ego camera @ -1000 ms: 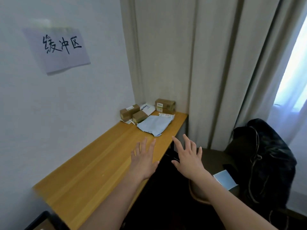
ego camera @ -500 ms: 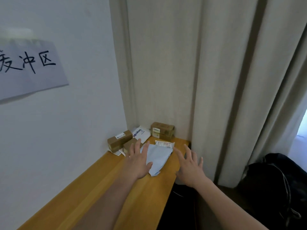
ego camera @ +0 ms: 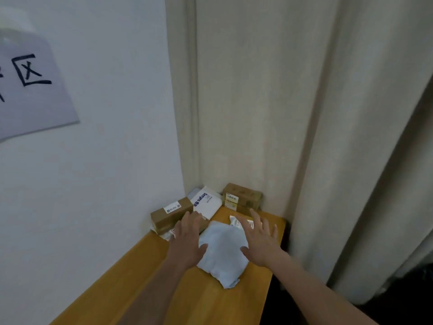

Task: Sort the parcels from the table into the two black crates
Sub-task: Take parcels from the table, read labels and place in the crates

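Both hands flank the grey poly mailer, fingers spread, gripping nothing.

The grey poly mailer (ego camera: 222,252) lies between left hand (ego camera: 187,240) and right hand (ego camera: 260,240), long axis toward the wooden table (ego camera: 210,306)'s far corner, cardboard boxes (ego camera: 171,214) beyond.

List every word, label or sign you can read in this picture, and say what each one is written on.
"区": handwritten in black on the white paper sign taped to the wall; the character before it is cut off.
"Deeyeo": dark print, upside down, on the white flat parcel; the marks after it are too blurred.
White sticker on the brown cardboard box by the wall: too small to read.
Label on the brown cardboard box by the curtain: too small to read.
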A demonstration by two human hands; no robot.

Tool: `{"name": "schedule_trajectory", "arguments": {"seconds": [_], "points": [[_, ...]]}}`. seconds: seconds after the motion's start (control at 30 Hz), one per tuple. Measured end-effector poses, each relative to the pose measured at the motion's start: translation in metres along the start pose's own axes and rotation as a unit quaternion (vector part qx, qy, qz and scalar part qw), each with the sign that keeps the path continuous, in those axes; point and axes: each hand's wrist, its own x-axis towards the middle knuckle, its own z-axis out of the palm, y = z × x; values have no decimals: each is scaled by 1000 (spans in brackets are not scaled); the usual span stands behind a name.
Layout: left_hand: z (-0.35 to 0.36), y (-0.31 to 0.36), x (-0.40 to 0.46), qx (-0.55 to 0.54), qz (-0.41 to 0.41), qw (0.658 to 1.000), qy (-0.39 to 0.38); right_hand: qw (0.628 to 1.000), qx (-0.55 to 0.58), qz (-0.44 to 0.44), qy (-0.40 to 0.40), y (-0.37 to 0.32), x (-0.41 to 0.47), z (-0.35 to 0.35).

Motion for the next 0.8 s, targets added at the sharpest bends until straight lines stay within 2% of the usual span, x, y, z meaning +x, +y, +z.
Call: {"name": "schedule_trajectory", "arguments": {"seconds": [0.33, 0.43, 0.57, 0.67, 0.8], "points": [[14, -7, 103, 13, -46, 998, 30, 998, 4, -46, -35, 17, 148, 12], [17, -5, 146, 10, -84, 996, 25, 997, -7, -67, -42, 33, 204, 26], [36, 7, 211, 1, -106, 994, 11, 991, 15, -88, -100, 69, 271, 44], [53, 21, 257, 7, -119, 993, -10, 987, 46, -71, -139, 101, 315, 52], [68, 35, 299, 18, -121, 992, -37, 988, 19, -41, -148, 133, 369, 74]]}}
